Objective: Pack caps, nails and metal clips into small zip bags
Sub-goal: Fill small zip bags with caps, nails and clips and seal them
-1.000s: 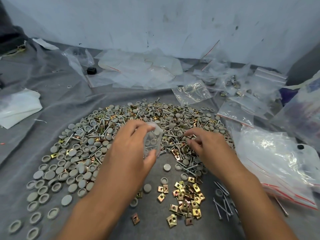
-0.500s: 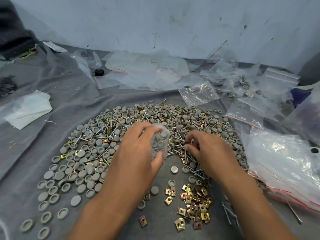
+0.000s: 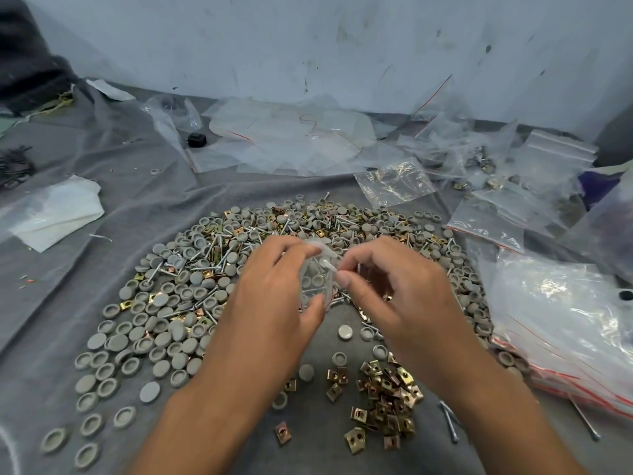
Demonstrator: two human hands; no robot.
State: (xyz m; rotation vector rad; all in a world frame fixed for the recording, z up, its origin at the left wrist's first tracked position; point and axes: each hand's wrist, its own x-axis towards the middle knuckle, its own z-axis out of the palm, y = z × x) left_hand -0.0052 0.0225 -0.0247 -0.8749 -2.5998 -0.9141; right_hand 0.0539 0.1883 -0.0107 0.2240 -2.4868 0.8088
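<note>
Nearest you, the sorted metal clips (image 3: 383, 402) lie in a loose clump on the grey cloth (image 3: 130, 186), with a few nails (image 3: 448, 421) just to their right and single caps scattered on the left, so you have clean stock close by when this bag needs clips. Above them, your left hand (image 3: 274, 296) holds the small zip bag (image 3: 317, 279) upright, fingers curled round its top and thumb under its lower edge; it appears to hold a few caps. Your right hand (image 3: 397, 289) is curled at the bag's mouth, pinching what looks like a nail, though its thumb and finger hide most of it. Keep the mouth spread with the left fingers and feed the piece in lengthwise, so it cannot snag or pierce the film. Behind your hands, the big mixed heap (image 3: 308, 228) of caps, nails and clips is tangled, so picking singles there will be slow. Right of it lies a stack of empty bags (image 3: 565, 323), and farther back loose plastic sheets (image 3: 291, 142) and some filled bags (image 3: 486, 166) crowd the wall.
</note>
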